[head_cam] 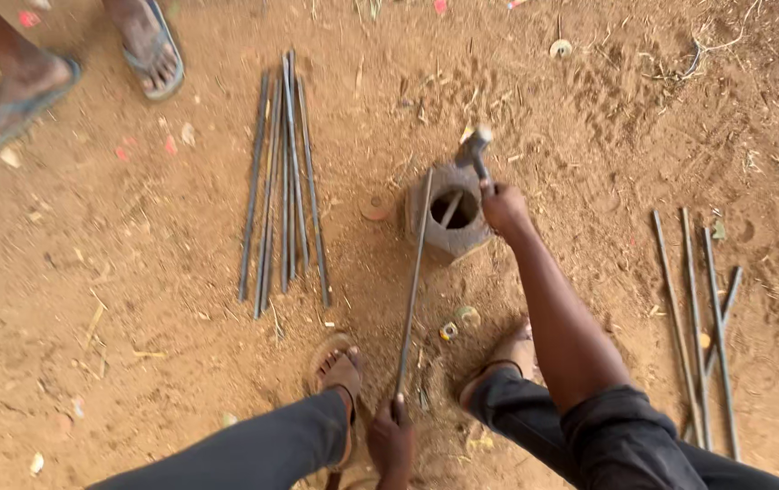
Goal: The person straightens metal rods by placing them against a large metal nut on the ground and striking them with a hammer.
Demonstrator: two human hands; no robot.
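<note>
My left hand (pixel 392 445) grips the near end of a long thin metal rod (pixel 413 281). The rod's far end rests on the rim of a hollow metal block (pixel 448 238) standing on the sandy ground. My right hand (pixel 502 207) holds a hammer (pixel 475 148) by its handle, with the head raised just above the block's far edge. Both my feet in sandals sit either side of the rod, near the bottom of the view.
A bundle of several straight metal rods (pixel 282 181) lies on the dirt to the left of the block. Several more rods (pixel 703 318) lie at the right. Another person's sandalled feet (pixel 26 86) stand at the top left. Small litter dots the sand.
</note>
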